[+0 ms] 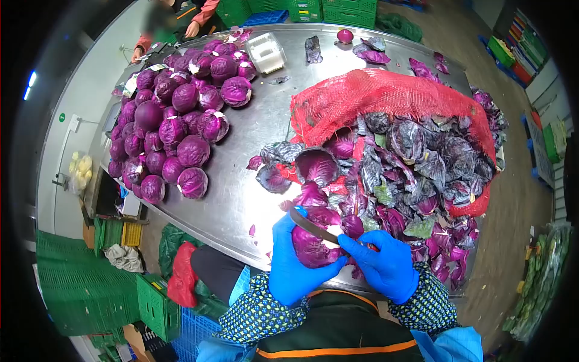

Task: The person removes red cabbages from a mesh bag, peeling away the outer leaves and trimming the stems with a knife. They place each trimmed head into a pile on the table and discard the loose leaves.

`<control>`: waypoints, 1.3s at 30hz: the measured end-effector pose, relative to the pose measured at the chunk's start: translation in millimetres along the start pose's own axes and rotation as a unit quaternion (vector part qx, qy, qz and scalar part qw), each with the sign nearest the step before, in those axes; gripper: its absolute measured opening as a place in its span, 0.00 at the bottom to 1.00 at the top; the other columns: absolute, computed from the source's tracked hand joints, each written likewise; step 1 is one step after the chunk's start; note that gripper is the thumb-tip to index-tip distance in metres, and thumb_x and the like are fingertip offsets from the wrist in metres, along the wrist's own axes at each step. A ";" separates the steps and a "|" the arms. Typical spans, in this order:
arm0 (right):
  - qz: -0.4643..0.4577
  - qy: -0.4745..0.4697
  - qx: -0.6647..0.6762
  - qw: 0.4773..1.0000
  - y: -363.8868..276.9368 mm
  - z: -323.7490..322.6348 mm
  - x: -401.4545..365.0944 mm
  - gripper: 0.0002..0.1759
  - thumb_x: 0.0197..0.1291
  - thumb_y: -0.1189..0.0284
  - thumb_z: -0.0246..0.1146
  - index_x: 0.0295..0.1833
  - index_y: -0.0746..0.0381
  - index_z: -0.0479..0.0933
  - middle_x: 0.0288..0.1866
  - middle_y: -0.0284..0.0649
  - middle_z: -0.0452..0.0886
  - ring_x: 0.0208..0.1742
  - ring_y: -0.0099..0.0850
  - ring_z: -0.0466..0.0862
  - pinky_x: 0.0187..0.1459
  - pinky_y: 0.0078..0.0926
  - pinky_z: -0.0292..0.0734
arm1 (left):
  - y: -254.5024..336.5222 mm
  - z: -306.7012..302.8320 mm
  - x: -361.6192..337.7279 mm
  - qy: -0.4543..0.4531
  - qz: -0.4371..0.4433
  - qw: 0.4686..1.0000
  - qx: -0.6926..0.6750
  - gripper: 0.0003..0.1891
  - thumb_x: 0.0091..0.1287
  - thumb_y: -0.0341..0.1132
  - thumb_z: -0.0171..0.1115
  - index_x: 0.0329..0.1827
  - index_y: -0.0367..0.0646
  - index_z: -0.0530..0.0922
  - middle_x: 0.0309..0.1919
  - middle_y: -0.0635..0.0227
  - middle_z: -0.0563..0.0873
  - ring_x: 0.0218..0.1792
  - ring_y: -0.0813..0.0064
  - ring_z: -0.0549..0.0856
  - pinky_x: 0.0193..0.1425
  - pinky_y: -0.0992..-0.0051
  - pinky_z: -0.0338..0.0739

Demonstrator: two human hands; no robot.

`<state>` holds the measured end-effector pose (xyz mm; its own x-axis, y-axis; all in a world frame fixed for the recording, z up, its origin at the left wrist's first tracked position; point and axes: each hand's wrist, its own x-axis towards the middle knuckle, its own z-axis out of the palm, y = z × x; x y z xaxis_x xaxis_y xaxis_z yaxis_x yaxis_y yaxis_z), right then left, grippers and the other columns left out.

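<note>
My left hand (292,268), in a blue glove, is wrapped round a red cabbage (315,246) at the table's near edge. In my blue-gloved right hand (381,265) is a knife (313,228) with a dark curved blade. The blade lies across the top of the cabbage, close to its pale stem end, its tip near my left fingers. Just beyond the cabbage lies a loose cupped outer leaf (317,166). A heap of peeled purple leaves (392,220) spreads to the right of my hands.
A red mesh sack (386,90) lies over dark cabbages and leaves on the metal table (241,142). Many smooth red cabbages (172,130) are piled at left. A clear plastic tub (266,53) stands behind them. Another person's hand (192,29) shows at the far edge.
</note>
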<state>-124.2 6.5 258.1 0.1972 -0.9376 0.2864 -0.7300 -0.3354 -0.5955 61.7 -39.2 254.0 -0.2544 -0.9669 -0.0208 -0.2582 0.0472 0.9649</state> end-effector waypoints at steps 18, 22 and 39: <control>0.303 0.030 0.439 0.846 27.1 21.9 16.4 0.38 0.58 0.62 0.66 0.70 0.65 0.59 0.43 0.35 0.76 0.36 0.20 0.75 0.33 0.18 0.75 | -15.2 13.1 -1.7 -0.032 0.081 0.996 -0.001 0.53 0.40 0.37 0.82 0.68 0.35 0.55 0.61 0.54 0.64 0.61 0.61 0.69 0.66 0.64 0.66; 0.439 -0.018 0.687 0.578 29.4 29.2 15.1 0.35 0.62 0.56 0.60 0.69 0.63 0.60 0.52 0.36 0.76 0.38 0.22 0.78 0.37 0.17 0.77 | -26.0 20.8 -1.1 -0.015 0.125 0.992 -0.006 0.59 0.37 0.34 0.83 0.70 0.38 0.48 0.63 0.54 0.62 0.62 0.60 0.70 0.66 0.63 0.67; 0.008 -0.019 0.013 1.000 9.7 -9.9 -12.7 0.32 0.50 0.77 0.61 0.64 0.46 0.72 0.35 0.36 0.75 0.31 0.31 0.78 0.27 0.28 0.75 | -14.7 3.0 2.4 0.009 -0.001 0.990 -0.139 0.53 0.41 0.27 0.77 0.69 0.39 0.50 0.63 0.54 0.63 0.64 0.63 0.68 0.66 0.63 0.67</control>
<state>-140.3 16.0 256.1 0.2095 -0.9457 0.2485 -0.7159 -0.3215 -0.6198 62.1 -41.5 239.0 -0.2378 -0.9711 -0.0204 0.0081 -0.0230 0.9997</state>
